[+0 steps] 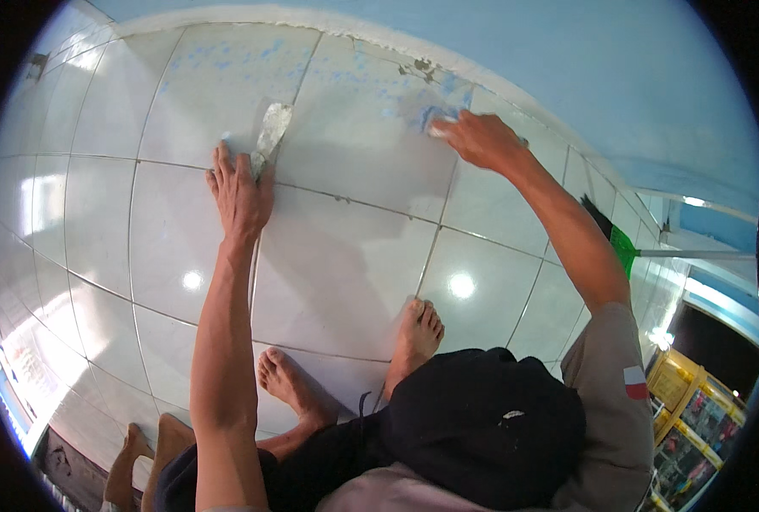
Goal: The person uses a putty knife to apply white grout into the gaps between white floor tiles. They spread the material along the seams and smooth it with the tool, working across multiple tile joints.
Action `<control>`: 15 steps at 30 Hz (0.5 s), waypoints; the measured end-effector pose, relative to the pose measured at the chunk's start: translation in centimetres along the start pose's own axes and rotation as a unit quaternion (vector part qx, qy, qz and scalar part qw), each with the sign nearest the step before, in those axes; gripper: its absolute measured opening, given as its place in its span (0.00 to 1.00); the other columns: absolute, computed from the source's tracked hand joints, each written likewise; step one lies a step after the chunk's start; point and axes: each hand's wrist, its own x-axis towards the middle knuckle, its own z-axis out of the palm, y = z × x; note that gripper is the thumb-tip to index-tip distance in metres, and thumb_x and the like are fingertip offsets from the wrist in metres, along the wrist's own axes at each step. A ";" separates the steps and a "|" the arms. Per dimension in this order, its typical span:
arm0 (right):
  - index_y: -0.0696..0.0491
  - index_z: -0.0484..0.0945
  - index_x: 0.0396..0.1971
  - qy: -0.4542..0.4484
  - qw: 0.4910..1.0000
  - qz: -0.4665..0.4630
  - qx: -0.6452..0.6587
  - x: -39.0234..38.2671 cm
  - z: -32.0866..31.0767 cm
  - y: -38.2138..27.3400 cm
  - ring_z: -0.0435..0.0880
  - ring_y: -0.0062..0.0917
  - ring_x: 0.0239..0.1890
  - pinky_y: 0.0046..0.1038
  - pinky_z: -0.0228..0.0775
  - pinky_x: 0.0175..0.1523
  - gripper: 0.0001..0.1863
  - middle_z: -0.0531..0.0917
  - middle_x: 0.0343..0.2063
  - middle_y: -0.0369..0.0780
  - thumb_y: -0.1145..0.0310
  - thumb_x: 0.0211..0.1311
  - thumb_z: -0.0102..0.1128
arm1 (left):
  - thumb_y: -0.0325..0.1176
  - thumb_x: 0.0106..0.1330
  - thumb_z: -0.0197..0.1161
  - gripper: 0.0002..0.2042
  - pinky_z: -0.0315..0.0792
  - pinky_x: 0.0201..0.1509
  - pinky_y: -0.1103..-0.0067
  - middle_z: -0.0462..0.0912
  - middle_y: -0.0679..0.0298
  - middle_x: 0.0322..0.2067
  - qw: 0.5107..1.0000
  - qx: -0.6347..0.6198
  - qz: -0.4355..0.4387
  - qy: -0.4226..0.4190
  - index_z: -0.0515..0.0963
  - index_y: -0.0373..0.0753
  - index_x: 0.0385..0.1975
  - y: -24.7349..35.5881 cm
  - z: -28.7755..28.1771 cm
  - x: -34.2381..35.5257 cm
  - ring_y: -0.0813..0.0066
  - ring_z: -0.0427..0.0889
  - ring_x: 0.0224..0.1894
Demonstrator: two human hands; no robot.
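On the white tiled floor (337, 264), head view, 1 camera only: the person is crouching, both bare feet planted on the tiles, both arms reaching forward toward the blue wall (567, 60).

Left hand (241, 194): lying palm down on the floor, fingers (223, 162) spread flat and released, not closing on anything. A metal scraper (270, 135) is lying just beside it, the handle end touching or nearly touching the index side of the hand; I cannot tell whether the thumb is pinning it. The scraper's long axis is running from the hand up and slightly right, blade end pointing toward the wall. The left hand is by far the nearer of the 2 to it.

Right hand (482, 138): pressing down near the foot of the wall, fingers curled over a small pale pad or cloth (435, 128), grasping it against the tile. Blue paint specks (226, 60) are dotting the 2 tiles closest to the wall, and a smeared blue patch is showing right beside the pad.

Scraper and pad are lying well apart, about 1 tile column between them.

Periphery: a green-headed broom (622, 247) is leaning at the right, and yellow shelving (686, 392) is showing lower right.
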 end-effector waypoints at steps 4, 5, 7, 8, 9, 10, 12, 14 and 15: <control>0.43 0.78 0.58 -0.042 0.997 0.034 0.056 -3.6 1.3 0.4 0.87 0.45 0.38 0.45 0.81 0.42 0.15 0.83 0.39 0.50 0.61 0.79 0.48 | 0.42 0.72 0.63 0.19 0.43 0.78 0.42 0.54 0.38 0.75 1.000 0.002 0.014 0.006 0.74 0.33 0.52 0.1 0.1 -0.2 0.39 0.50 0.79; 0.43 0.78 0.58 -0.043 0.997 0.039 0.051 -3.4 1.0 0.0 0.87 0.45 0.38 0.45 0.81 0.42 0.15 0.83 0.39 0.50 0.61 0.79 0.48 | 0.42 0.72 0.63 0.19 0.43 0.78 0.42 0.54 0.38 0.75 1.000 0.006 0.019 0.006 0.74 0.33 0.52 0.1 0.0 -0.1 0.39 0.50 0.79; 0.42 0.78 0.58 -0.030 0.998 0.035 0.047 -2.2 0.6 -1.0 0.87 0.45 0.38 0.45 0.82 0.43 0.15 0.83 0.39 0.50 0.61 0.79 0.47 | 0.42 0.72 0.63 0.19 0.44 0.78 0.42 0.53 0.38 0.75 1.000 0.017 0.002 -0.003 0.74 0.33 0.52 0.1 0.0 -0.4 0.39 0.50 0.79; 0.42 0.78 0.59 -0.015 0.998 0.029 0.047 -0.8 0.3 -1.7 0.88 0.44 0.38 0.45 0.82 0.43 0.15 0.83 0.39 0.49 0.61 0.79 0.47 | 0.42 0.72 0.63 0.19 0.44 0.78 0.41 0.53 0.38 0.75 1.000 0.022 -0.004 -0.007 0.74 0.33 0.53 0.3 0.1 -0.3 0.39 0.50 0.79; 0.42 0.78 0.59 0.002 0.999 0.020 0.049 0.0 0.2 -2.1 0.88 0.44 0.38 0.45 0.82 0.42 0.16 0.83 0.39 0.49 0.61 0.79 0.47 | 0.42 0.72 0.63 0.19 0.44 0.78 0.41 0.53 0.38 0.75 1.000 0.014 0.005 -0.004 0.74 0.33 0.53 0.1 0.2 -0.1 0.39 0.50 0.79; 0.43 0.78 0.59 0.002 0.999 0.023 0.042 -0.1 0.0 -2.1 0.88 0.44 0.37 0.45 0.82 0.43 0.15 0.83 0.39 0.50 0.61 0.79 0.48 | 0.42 0.72 0.63 0.19 0.44 0.78 0.41 0.53 0.37 0.75 1.000 0.006 0.013 -0.001 0.74 0.33 0.53 0.0 0.2 0.1 0.39 0.49 0.79; 0.43 0.78 0.58 0.000 0.999 0.021 0.027 -0.1 -0.2 -1.9 0.88 0.44 0.37 0.46 0.82 0.43 0.15 0.83 0.40 0.50 0.62 0.78 0.49 | 0.41 0.72 0.63 0.19 0.43 0.77 0.40 0.53 0.37 0.75 1.000 -0.001 0.015 0.002 0.74 0.33 0.53 -0.3 0.0 0.0 0.39 0.49 0.79; 0.44 0.78 0.57 -0.038 0.997 0.038 0.052 -2.3 0.3 -2.0 0.88 0.45 0.37 0.46 0.82 0.42 0.15 0.84 0.40 0.51 0.64 0.77 0.50 | 0.41 0.71 0.63 0.19 0.43 0.77 0.40 0.54 0.37 0.74 1.000 -0.001 0.010 0.001 0.74 0.33 0.52 -0.2 -0.1 -0.3 0.39 0.49 0.79; 0.45 0.77 0.57 -0.057 0.995 0.046 0.063 -2.9 0.6 -2.1 0.88 0.45 0.37 0.46 0.83 0.41 0.14 0.84 0.40 0.51 0.64 0.76 0.51 | 0.41 0.71 0.63 0.19 0.43 0.77 0.40 0.54 0.37 0.74 1.000 0.002 0.011 0.002 0.74 0.33 0.52 -0.2 -0.1 -0.3 0.39 0.49 0.79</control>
